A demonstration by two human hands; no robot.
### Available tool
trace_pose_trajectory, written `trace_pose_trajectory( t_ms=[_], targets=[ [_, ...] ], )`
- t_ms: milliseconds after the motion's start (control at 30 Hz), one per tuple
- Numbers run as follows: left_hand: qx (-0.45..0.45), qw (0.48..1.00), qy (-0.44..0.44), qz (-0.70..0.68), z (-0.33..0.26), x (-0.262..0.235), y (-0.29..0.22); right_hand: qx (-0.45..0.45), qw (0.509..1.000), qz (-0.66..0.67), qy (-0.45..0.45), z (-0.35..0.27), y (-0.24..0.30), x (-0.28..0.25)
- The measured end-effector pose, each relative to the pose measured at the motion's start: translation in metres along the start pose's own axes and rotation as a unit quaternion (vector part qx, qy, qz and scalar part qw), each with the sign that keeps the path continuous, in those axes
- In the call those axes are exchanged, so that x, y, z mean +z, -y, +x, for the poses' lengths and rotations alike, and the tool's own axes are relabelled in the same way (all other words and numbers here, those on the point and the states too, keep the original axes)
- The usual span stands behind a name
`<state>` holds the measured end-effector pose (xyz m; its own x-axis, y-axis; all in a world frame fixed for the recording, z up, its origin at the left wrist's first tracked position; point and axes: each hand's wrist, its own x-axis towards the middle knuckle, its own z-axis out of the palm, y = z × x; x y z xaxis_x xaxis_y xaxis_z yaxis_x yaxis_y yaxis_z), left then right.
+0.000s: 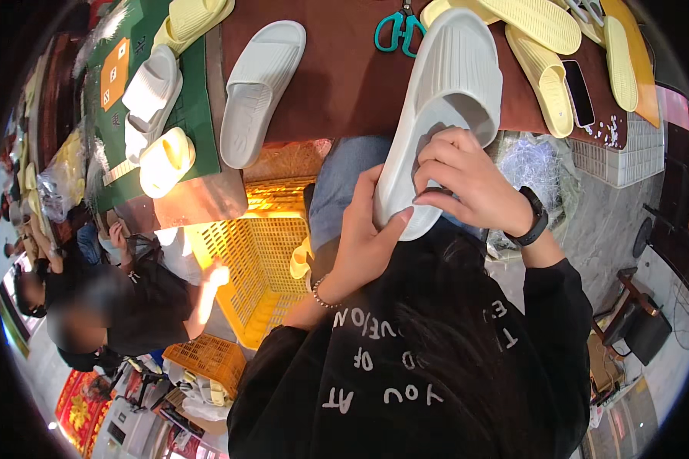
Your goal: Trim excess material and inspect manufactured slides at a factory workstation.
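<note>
A grey slide slipper [455, 65] is held over my lap, its toe pointing away and reaching over the table's near edge. My left hand [364, 241] grips its heel end, thumb on the footbed. On the footbed below the strap rests my right hand [467, 180], fingers curled and closed; whatever sits between them, if anything, is hidden. A second grey slipper [245, 115] lies on the table to the left. Scissors with teal handles [394, 34] lie just beyond the held slipper.
Yellow slippers [540, 80] lie at the right of the brown-covered table [344, 92], beside a phone [579, 93] and white scraps [608, 130]. At left are a green mat [199, 130] and more slippers. A yellow crate [264, 260] stands below; another person [145, 306] sits at left.
</note>
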<state>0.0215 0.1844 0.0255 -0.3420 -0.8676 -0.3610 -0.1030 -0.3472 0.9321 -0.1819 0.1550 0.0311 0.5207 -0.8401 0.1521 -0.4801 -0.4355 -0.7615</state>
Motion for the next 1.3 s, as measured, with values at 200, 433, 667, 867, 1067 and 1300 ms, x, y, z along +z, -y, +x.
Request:
trace_pose_trajectory(
  t_ms=[200,433,667,867,1067,1300],
  targets=[
    [0.083,0.980,-0.140,0.112,0.019,-0.005,0.016,0.024,0.995,0.056,0.076,-0.025,0.006,-0.009],
    [0.036,0.976,-0.205,-0.056,0.026,-0.034,0.030,0.285,0.549,0.396,-0.679,-0.164,-0.122,-0.058],
    [0.001,0.981,-0.169,-0.093,0.030,-0.029,0.041,0.387,0.475,0.276,-0.741,-0.246,-0.227,-0.090],
    [0.013,0.981,-0.171,-0.092,0.030,-0.034,0.029,0.586,0.413,-0.257,-0.649,-0.241,-0.293,-0.092],
    [-0.001,0.984,-0.147,-0.099,0.032,-0.036,0.044,0.684,0.271,-0.059,-0.675,-0.274,-0.311,-0.086],
    [-0.002,0.999,0.054,-0.007,0.046,-0.081,0.009,0.220,0.886,0.157,-0.377,-0.061,-0.096,-0.011]
  ],
)
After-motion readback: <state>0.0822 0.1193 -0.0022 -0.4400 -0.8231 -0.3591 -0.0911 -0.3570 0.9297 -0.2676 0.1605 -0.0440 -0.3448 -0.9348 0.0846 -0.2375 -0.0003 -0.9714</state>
